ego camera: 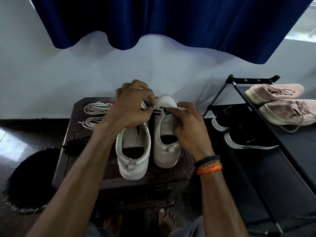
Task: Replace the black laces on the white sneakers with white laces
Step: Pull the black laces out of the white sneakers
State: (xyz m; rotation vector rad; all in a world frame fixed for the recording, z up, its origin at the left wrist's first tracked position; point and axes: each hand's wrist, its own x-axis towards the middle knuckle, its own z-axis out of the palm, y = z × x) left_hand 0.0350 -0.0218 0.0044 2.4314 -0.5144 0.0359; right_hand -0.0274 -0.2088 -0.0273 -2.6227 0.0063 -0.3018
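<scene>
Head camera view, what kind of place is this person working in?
Probably a room at home, perhaps near an entryway: a shoe rack holding pink shoes and black shoes, a blue curtain on a plain wall, and a small dark table.

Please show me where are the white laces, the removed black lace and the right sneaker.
white laces (98,106): head view, upper bundle's middle.
removed black lace (75,142): head view, pile's middle.
right sneaker (166,120): head view, tongue.

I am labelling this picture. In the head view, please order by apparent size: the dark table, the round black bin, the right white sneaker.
1. dark table
2. round black bin, though partly hidden by the table and arm
3. right white sneaker
</scene>
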